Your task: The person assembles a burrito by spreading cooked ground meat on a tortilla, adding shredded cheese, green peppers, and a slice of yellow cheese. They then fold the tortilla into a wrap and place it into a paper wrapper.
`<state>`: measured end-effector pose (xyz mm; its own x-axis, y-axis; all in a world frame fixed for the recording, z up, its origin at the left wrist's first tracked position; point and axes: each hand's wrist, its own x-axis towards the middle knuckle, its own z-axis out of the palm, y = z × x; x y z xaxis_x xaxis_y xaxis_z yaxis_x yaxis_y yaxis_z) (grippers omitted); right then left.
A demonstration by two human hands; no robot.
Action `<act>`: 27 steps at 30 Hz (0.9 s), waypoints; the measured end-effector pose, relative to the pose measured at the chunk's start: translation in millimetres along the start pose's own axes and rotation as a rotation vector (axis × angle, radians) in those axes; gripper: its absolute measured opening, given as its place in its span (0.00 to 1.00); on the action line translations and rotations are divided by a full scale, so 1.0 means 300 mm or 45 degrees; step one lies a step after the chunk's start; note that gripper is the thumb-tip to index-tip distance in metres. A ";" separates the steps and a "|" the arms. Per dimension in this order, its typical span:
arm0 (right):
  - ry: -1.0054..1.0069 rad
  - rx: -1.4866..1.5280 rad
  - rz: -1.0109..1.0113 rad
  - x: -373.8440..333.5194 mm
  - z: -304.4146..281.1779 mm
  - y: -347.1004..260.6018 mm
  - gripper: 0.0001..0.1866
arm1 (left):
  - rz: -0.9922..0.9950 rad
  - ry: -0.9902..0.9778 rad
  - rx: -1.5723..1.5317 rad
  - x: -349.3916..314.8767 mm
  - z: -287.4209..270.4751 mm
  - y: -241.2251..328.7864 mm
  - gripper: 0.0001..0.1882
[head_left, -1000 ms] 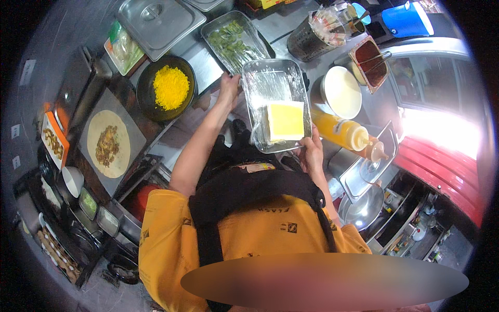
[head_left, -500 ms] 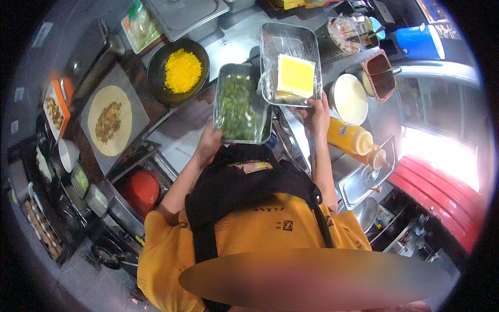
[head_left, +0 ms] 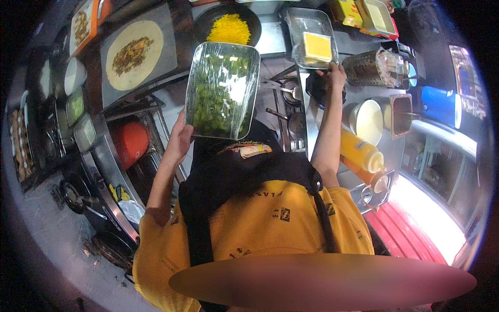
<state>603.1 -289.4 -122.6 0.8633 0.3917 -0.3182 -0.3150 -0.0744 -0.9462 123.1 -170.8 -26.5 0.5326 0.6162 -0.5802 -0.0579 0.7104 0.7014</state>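
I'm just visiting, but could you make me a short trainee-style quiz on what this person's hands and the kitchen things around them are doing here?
1. What fills the tray in the left hand?
A) noodles
B) chopped greens under clear film
C) whole tomatoes

2. True or false: the right hand is at the near edge of the clear container with the yellow block.

3. Which lies farther left in the picture: the round flatbread or the black pan of yellow shreds?

Key:
1. B
2. True
3. The round flatbread
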 end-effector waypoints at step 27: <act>-1.057 -1.561 -1.661 -1.084 1.186 -0.186 0.09 | 0.342 -0.022 -0.266 -0.102 -0.541 0.356 0.38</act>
<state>199.5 -86.2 54.7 -0.1754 0.9544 0.2415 0.9577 0.2223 -0.1829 -36.5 -58.8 -1.1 0.4890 0.7862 -0.3778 -0.3691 0.5789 0.7270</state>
